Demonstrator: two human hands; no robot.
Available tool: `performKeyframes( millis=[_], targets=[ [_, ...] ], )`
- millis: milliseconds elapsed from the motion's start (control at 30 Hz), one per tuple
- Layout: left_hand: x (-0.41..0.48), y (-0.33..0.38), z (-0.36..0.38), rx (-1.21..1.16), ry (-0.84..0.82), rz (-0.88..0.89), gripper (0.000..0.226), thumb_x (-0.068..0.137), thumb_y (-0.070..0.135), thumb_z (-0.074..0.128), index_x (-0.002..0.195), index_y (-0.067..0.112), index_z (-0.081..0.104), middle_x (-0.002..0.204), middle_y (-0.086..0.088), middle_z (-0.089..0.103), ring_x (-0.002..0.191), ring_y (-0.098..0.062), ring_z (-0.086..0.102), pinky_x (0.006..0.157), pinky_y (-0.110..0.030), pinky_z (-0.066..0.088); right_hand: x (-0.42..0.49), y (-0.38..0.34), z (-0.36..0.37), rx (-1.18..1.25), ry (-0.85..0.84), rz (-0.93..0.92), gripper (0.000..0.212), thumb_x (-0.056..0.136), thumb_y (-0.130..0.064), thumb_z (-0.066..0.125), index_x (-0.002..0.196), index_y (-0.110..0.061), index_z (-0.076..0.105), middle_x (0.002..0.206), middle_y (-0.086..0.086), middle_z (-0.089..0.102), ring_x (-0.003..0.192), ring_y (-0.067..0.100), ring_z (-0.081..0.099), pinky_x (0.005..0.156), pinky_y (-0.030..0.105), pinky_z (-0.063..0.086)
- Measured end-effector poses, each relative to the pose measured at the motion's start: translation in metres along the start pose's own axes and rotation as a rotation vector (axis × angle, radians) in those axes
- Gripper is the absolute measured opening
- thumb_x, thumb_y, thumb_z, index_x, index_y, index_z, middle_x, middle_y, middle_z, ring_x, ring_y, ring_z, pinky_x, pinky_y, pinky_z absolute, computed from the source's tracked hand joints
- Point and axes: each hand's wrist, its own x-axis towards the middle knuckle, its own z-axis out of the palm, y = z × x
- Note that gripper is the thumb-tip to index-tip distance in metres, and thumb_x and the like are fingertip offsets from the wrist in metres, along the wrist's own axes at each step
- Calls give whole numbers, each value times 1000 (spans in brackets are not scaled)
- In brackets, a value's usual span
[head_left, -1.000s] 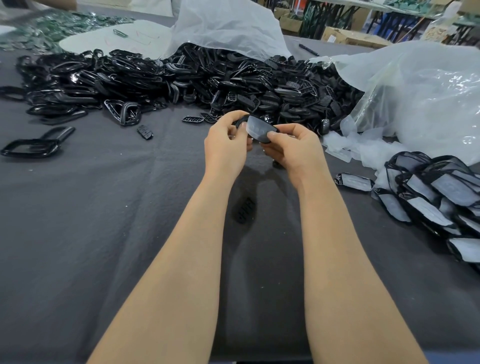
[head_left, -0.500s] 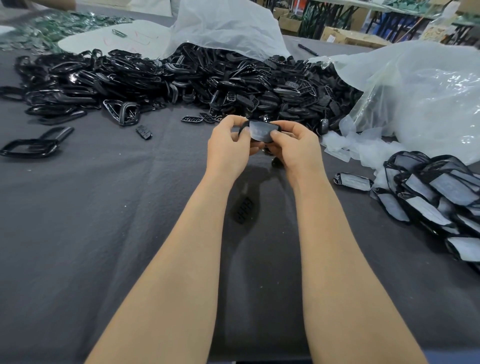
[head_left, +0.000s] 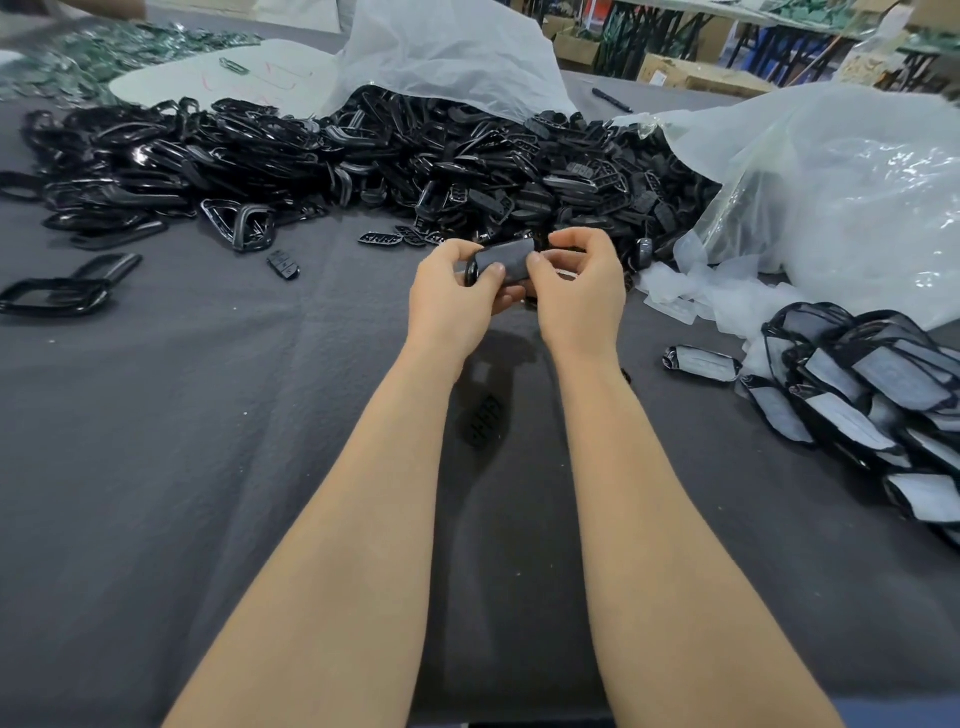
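Right now both hands are up off the table (head_left: 208, 467), sharing 1 small black shell (head_left: 506, 260) between them, just in front of the big heap of black parts (head_left: 363, 161). The left hand (head_left: 457, 296) has its thumb on the near face and its fingers curled behind; the right hand (head_left: 582, 296) pinches the other end, so each grip is closed on the piece and neither palm is free. Holding it raised and flat-on like that looks to me like a way to line something up on its face or press 2 halves together, though the exact joint is hidden by the fingers. A loose button pad (head_left: 485, 415) lies on the cloth between the forearms, probably kept close for fitting. Finished-looking pieces with pale film (head_left: 872, 389) are stacked to the right, apart from the raw heap, which keeps done and undone from mixing. A clear plastic bag (head_left: 831, 197) slumps behind them. As for writing, I can see faint red marks on a pale sheet (head_left: 234, 78) at the back, too small to read, and no brand anywhere.
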Motion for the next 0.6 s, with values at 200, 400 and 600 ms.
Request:
performKeyframes(
  millis=[200, 400, 600],
  targets=[
    [0, -1, 1, -10, 44, 29, 11, 94, 4, 57, 99, 14, 57, 97, -10, 70, 81, -14, 72, 77, -27, 59, -5, -2, 6, -101, 72, -89, 5, 88, -8, 61, 92, -10, 60, 97, 7, 64, 72, 4, 55, 66, 5, 41],
    [-1, 0, 3, -21, 57, 48, 11, 94, 4, 57, 99, 14, 56, 92, -6, 70, 70, -5, 70, 69, -19, 57, -6, -5, 8, -70, 106, -97, 9, 86, -6, 62, 89, -13, 56, 97, 10, 64, 75, 11, 58, 75, 20, 49],
    [-4, 0, 5, 56, 60, 97, 12, 94, 8, 57, 99, 19, 55, 91, -3, 70, 76, -5, 70, 69, -18, 57, -8, -5, 10, -142, 106, -126, 13, 87, -6, 62, 100, -5, 64, 104, 8, 57, 65, -1, 49, 66, 2, 38]
  ],
)
